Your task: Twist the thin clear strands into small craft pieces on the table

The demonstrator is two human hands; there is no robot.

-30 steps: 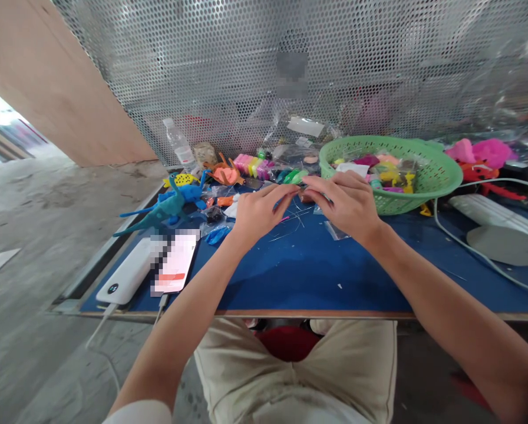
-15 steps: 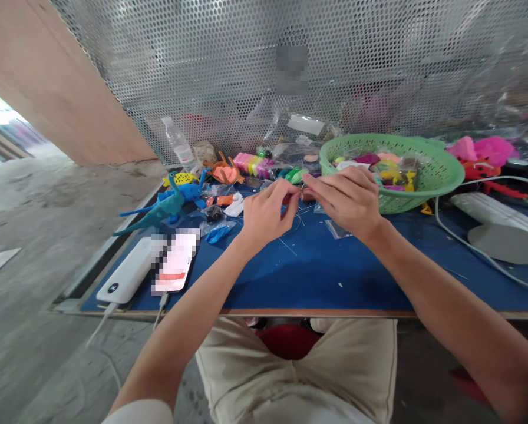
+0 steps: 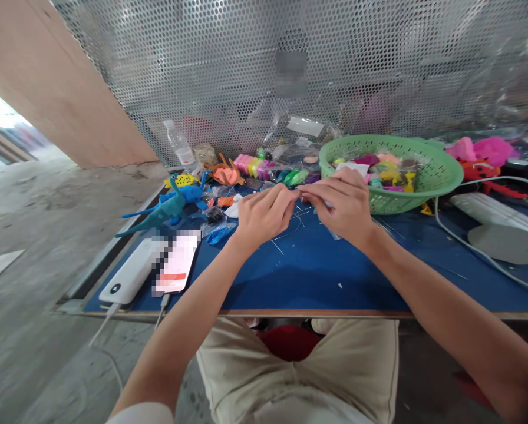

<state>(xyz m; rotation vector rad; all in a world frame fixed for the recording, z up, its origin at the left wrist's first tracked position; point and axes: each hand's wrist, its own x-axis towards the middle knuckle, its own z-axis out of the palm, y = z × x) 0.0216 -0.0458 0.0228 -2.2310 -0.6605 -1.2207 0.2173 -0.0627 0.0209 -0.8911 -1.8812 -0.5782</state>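
My left hand [image 3: 264,217] and my right hand [image 3: 344,206] meet above the middle of the blue table [image 3: 299,277], fingertips pinched close together. Whatever lies between the fingers is too small to make out. Thin wires [image 3: 278,246] are scattered on the table beneath them. Behind my right hand stands a green basket [image 3: 412,203] with colourful clay pieces in it. Left of my left hand lie small bags with blue clay [image 3: 220,234] and black clay [image 3: 214,213].
Clay dinosaurs [image 3: 169,207], a white power bank [image 3: 131,274] and a phone [image 3: 180,259] are on the left. A bottle [image 3: 182,147] stands at the back, before a perforated metal panel [image 3: 220,65]. A white cable [image 3: 467,244] curves across the right.
Both hands have shifted slightly left. The fingers of my right hand have curled in more, and its fingertips have come lower, nearer to those of my left hand.
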